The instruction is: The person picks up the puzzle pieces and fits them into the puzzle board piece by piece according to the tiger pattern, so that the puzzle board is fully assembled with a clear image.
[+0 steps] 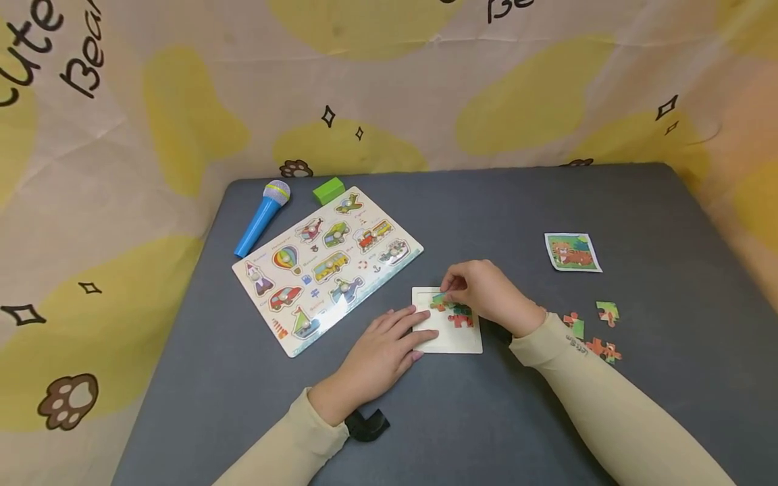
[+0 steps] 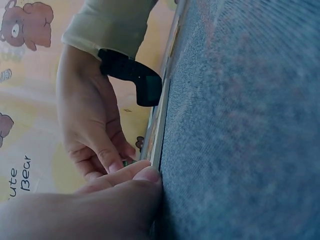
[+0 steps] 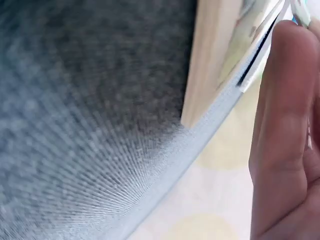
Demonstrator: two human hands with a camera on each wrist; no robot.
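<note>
A small white puzzle tray [image 1: 450, 343] lies in front of the person, with a few joined jigsaw pieces [image 1: 460, 318] in its upper right part. The right hand [image 1: 492, 297] reaches over the tray from the right. Its thumb and forefinger pinch a green and red jigsaw piece [image 1: 437, 302] beside the joined ones; in the left wrist view a bit of green shows at those fingertips. Resting on the tray's left side is the left hand [image 1: 383, 347], its fingers extended. The right wrist view shows the tray's pale wooden edge [image 3: 207, 65] close to the right hand.
Loose jigsaw pieces [image 1: 604, 349] lie to the right, partly behind the right sleeve. Above them is a bear picture card [image 1: 573, 253]. At the left lie a vehicle puzzle board [image 1: 313, 287], a blue toy microphone [image 1: 260, 223] and a green block [image 1: 329, 191].
</note>
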